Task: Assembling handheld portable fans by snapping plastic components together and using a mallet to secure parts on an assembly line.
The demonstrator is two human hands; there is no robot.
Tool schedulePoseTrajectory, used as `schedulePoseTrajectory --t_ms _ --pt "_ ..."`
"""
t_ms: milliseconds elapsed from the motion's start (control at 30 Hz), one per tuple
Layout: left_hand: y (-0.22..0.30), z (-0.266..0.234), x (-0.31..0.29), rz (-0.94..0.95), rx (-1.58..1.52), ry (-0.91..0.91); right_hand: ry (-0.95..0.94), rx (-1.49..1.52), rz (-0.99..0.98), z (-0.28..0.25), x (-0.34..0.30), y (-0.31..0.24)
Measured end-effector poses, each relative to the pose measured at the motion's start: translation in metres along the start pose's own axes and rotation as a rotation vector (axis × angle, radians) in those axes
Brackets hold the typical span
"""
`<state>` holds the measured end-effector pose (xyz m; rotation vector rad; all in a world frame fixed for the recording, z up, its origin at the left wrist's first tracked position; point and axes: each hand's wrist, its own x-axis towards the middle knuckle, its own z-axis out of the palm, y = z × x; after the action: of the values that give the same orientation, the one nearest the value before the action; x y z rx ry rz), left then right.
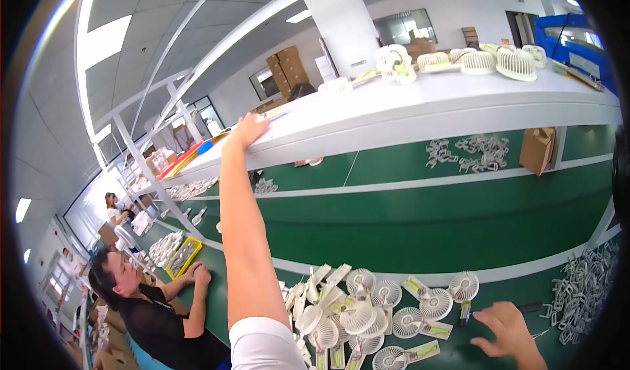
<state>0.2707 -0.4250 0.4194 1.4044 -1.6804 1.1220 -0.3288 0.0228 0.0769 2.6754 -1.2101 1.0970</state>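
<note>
The fans (pixel 357 317) lie toward the table's (pixel 453 353) near edge; they look light, stiff and brittle-ribbed, best gripped by the handle. Four spread right of the heap; heaped ones overlap beyond counting. The right hand (pixel 505 330) is spread, seemingly grasping nothing; the left (pixel 249 130) reaches the shelf's (pixel 394 117) front edge, grip unclear.

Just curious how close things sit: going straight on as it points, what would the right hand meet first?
The right hand would likely meet the small white fan just to its left; exact depth is unclear.
</note>
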Motion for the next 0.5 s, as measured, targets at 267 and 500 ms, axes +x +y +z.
schedulePoseTrajectory --t_ms 267,500 --pt "-0.059 -0.049 0.004 0.022 -0.138 -0.318 0.172 -0.049 0.287 -0.031 -0.036 -0.007" --pt "0.173 -0.126 -0.171 -0.083 -0.842 -0.603 0.322 -0.388 0.891 -0.04 -0.122 -0.004"
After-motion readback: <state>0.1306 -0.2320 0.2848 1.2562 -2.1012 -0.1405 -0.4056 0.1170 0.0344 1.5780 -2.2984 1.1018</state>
